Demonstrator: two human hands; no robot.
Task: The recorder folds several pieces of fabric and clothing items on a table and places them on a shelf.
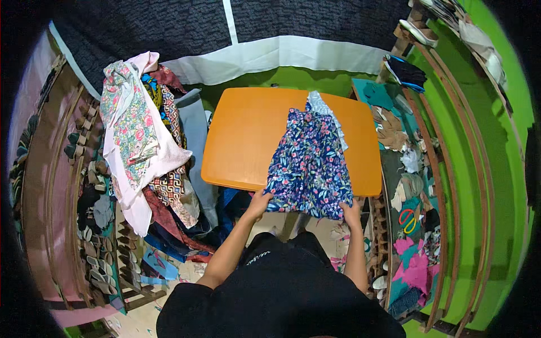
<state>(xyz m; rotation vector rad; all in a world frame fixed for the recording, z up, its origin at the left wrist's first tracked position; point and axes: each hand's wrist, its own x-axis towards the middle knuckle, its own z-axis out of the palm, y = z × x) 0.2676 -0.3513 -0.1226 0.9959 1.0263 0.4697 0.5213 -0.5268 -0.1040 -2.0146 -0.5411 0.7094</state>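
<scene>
A navy garment with a small floral print (310, 163) lies over the right half of the orange table (242, 135). It narrows toward the far end, and its wide near edge is drawn out past the table's front edge. My left hand (258, 204) is closed on the near left corner of this edge. At the near right corner, my right hand (351, 214) grips the same edge, so the cloth is stretched between both hands. A pale blue patterned cloth (326, 106) shows from under the garment's far right side; whether the two are joined I cannot tell.
On the left, a tall heap of clothes includes a pink-and-white floral cloth (132, 129). Shoe racks (104, 253) stand at far left. At right, a shelf holds fabric scraps, a pink cloth (416, 271) and scissors with red and yellow handles (407, 221). A dark curtain (315, 22) hangs behind.
</scene>
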